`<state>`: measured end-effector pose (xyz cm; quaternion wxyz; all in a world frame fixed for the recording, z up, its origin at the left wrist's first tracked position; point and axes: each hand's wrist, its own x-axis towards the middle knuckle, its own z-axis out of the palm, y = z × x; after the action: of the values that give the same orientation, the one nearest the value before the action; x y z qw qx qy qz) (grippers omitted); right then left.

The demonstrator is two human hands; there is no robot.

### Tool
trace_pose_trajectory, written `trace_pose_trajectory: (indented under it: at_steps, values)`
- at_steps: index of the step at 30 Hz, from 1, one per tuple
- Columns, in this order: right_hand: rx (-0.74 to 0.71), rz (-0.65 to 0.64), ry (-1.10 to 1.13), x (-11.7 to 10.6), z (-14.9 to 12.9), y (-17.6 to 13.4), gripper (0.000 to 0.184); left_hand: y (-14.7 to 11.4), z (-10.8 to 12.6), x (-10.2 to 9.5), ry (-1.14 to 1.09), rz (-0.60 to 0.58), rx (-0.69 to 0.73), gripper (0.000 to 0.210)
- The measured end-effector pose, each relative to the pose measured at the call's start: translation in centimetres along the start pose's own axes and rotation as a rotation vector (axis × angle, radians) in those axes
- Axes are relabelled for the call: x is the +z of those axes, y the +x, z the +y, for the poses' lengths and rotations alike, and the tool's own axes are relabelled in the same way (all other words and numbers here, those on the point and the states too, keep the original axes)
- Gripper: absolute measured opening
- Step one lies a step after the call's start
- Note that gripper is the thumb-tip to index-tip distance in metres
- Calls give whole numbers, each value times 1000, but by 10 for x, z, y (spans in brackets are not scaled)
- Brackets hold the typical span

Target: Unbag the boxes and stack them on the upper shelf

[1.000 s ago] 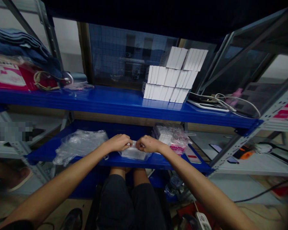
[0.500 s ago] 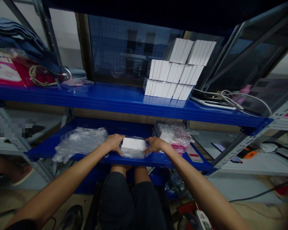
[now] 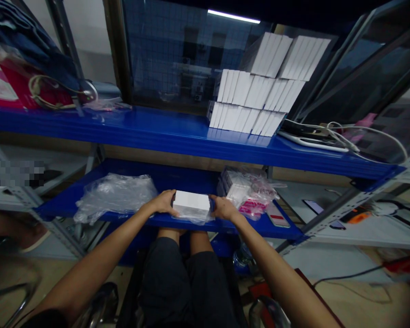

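A white box point(image 3: 192, 203) with clear plastic film about its lower front rests at the front of the lower blue shelf point(image 3: 191, 182). My left hand point(image 3: 165, 202) grips its left end, thumb toward the near side. At the right end, my right hand point(image 3: 222, 207) closes on the box with bent fingers. To the left lies a heap of clear plastic bags point(image 3: 116, 196). On the right are white boxes point(image 3: 237, 189) under crumpled plastic, with a pink packet point(image 3: 253, 207) beside them.
Several white boxes point(image 3: 256, 95) stand stacked on the upper blue shelf point(image 3: 157, 127). A cable point(image 3: 379, 134) and a tablet-like device point(image 3: 314, 142) lie right of them. A phone point(image 3: 278, 215) rests at the lower shelf's right. Red packaging point(image 3: 20, 91) sits upper left.
The view has shifted, so the stacked boxes appear higher and larger. Both hands remain at the ends of the white box, whose white top now shows more fully.
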<state>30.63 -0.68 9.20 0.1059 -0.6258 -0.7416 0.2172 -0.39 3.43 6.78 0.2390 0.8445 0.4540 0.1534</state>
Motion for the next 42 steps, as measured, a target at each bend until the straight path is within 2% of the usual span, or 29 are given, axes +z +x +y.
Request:
trace_pose_trajectory:
  at_steps: [3,5,6,8,9,10,11,12,14,15,17,19,21,25,28,30,33,34,36,38,40,42]
  values:
    - [9,-133,117,2,2,3,74,-6,-6,4,-61,3,-43,84]
    - [-2,-137,198,-4,4,1,64,-12,-10,3,-102,81,-21,93]
    - [-18,-59,214,-8,3,-1,57,-16,-11,2,-121,133,7,100]
    - [-103,198,171,-15,-5,-2,47,-21,-10,2,-170,218,66,111]
    - [-182,297,114,-17,-12,-1,48,-22,-8,3,-213,239,82,115]
    - [-272,325,46,-18,-21,1,55,-23,-6,6,-270,245,86,117]
    - [-349,279,-29,-18,-32,4,68,-22,-4,10,-338,241,81,120]
    - [-390,179,-110,-17,-43,8,82,-22,-2,15,-409,234,66,123]
    - [-356,-34,-266,-14,-61,18,97,-20,-1,26,-520,215,22,131]
    - [-313,-101,-309,-14,-66,24,95,-19,-1,31,-543,203,3,134]
    - [-294,-126,-271,-16,-68,31,83,-17,-5,38,-539,195,-22,140]
    - [-401,-36,-118,-22,-61,34,78,-15,-9,40,-509,219,-22,139]
    - [-544,132,37,-30,-51,31,80,-12,-11,38,-481,250,5,132]
    - [-802,469,151,-51,-49,7,79,-4,0,27,-426,313,84,102]
    - [-937,579,132,-72,-63,-24,74,-4,29,16,-475,501,96,83]
    - [-974,590,143,-86,-73,-48,77,-13,59,6,-601,617,145,83]
    - [-950,542,240,-104,-87,-81,85,-40,116,-17,-790,744,321,118]
    - [-922,510,299,-108,-92,-89,87,-51,135,-26,-814,791,387,126]
    - [-866,437,466,-117,-104,-102,92,-70,171,-49,-815,865,434,114]
    - [-852,384,654,-127,-119,-110,93,-81,200,-76,-829,885,435,103]
    - [-879,359,769,-142,-134,-114,92,-78,222,-105,-918,926,471,101]
    - [-901,368,805,-161,-148,-112,91,-64,237,-134,-1050,932,491,103]
